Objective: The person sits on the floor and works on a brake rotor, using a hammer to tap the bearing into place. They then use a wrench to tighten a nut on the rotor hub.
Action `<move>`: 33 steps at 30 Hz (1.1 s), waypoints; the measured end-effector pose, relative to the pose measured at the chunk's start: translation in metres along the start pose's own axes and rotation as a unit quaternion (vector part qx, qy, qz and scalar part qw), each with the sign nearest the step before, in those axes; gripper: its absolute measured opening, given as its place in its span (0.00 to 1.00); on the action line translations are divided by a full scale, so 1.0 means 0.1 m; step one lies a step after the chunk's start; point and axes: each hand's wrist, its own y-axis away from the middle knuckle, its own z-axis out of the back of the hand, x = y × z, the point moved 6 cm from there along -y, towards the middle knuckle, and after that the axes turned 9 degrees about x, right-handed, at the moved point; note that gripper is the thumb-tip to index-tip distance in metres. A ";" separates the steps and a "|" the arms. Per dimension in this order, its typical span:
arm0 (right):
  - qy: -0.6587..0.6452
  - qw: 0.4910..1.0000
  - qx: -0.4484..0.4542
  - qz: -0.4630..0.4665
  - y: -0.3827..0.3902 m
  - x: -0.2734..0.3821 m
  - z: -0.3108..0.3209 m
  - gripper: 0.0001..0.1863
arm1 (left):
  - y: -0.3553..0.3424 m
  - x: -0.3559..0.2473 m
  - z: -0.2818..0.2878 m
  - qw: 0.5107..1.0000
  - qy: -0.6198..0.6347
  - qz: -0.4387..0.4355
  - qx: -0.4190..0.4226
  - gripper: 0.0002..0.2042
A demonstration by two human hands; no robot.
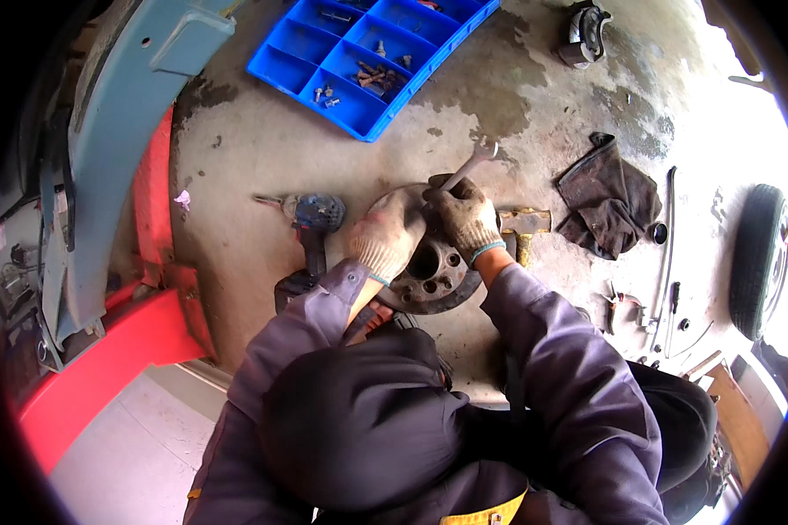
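A dark round metal brake disc (438, 293) with a central hole and several smaller holes lies on the floor in front of me. My right hand (466, 219), in a soiled knitted work glove, is closed around an open-end wrench (476, 164) whose jaw points up and to the right. My left hand (387, 234), gloved the same way, is over the disc's left part, close beside the right hand. Its fingers look curled, but what they grip is hidden.
A cordless drill (315, 214) lies left of the disc, a hammer (525, 223) right. Ahead stands a blue compartment tray (359, 122) with bolts. A dark cloth (608, 197), long bar (670, 236), pliers (620, 302) and tyre (753, 262) are rightward; a red steel frame (114, 359) is left.
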 end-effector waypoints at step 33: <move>0.052 0.996 -0.053 -0.054 -0.02 0.21 0.04 0.17 | 0.22 0.07 0.07 0.974 -0.149 -0.171 -0.023 0.29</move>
